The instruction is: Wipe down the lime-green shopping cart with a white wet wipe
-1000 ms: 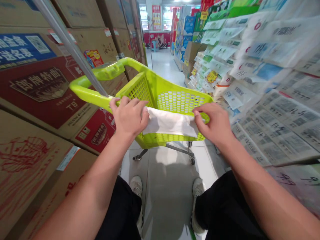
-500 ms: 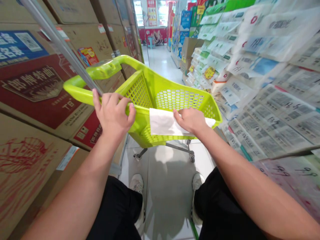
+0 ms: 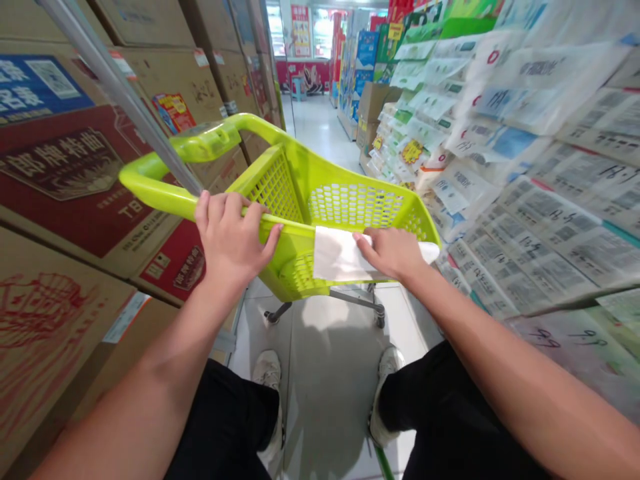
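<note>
A lime-green plastic shopping cart [image 3: 360, 193] stands in front of me, tilted in view. My left hand [image 3: 231, 237] grips its near rim close to the handle, fingers curled over the edge. A white cloth [image 3: 340, 257] lies draped over the near rim. My right hand [image 3: 390, 252] presses flat on this cloth, fingers stretched out toward the left. The cart's basket looks empty inside.
Stacked cardboard boxes [image 3: 90, 167] wall the left side, with a grey metal pole [image 3: 125, 100] slanting before them. Shelves of white packaged goods [image 3: 525, 133] line the right. The tiled aisle floor [image 3: 320, 133] runs ahead. My two shoes [image 3: 270, 373] show below.
My left hand slid left off the cloth onto the cart's rim. My right hand went from pinching the cloth's right end to lying flat on it, and the cloth shifted right.
</note>
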Motion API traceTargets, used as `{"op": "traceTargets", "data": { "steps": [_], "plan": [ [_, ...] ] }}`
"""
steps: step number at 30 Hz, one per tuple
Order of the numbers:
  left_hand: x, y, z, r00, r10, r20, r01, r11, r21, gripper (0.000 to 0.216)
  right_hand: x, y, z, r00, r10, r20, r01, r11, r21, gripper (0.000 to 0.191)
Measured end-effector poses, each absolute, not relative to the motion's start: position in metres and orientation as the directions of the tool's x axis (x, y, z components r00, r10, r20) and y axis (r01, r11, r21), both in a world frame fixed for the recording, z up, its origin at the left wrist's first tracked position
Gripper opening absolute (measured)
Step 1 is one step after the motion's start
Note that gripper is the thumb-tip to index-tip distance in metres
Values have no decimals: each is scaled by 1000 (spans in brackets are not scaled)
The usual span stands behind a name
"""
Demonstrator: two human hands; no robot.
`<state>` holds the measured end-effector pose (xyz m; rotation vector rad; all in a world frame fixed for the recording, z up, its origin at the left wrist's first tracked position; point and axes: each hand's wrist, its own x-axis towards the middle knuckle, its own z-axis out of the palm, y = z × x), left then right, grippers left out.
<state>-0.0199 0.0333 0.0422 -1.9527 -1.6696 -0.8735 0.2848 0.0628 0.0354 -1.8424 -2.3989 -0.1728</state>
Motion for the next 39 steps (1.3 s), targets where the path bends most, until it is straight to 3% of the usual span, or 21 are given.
{"op": "traceTargets", "data": {
  "steps": [5,10,13,21,32,39],
  "plan": [
    [-11,29,43,114,678,726,978,-207,39,21,237,58,30,-457,805,379,870,493,2,68],
    [-17,28,46,107,671,733,968,-238,78,16,247,66,25,-558,762,327,819,570,70,62],
    [-21,30,47,85,678,730,969,-228,99,15,270,70,24,-556,791,257,830,548,106,55],
    [-16,36,46,39,699,714,967,-206,149,17,327,77,27,-394,912,116,914,376,152,62],
    [0,27,46,36,718,695,964,-208,165,18,242,82,33,-465,838,286,882,465,70,75],
    [-17,25,50,4,758,653,937,-232,263,28,294,87,36,-415,905,99,910,410,63,73]
  ]
}}
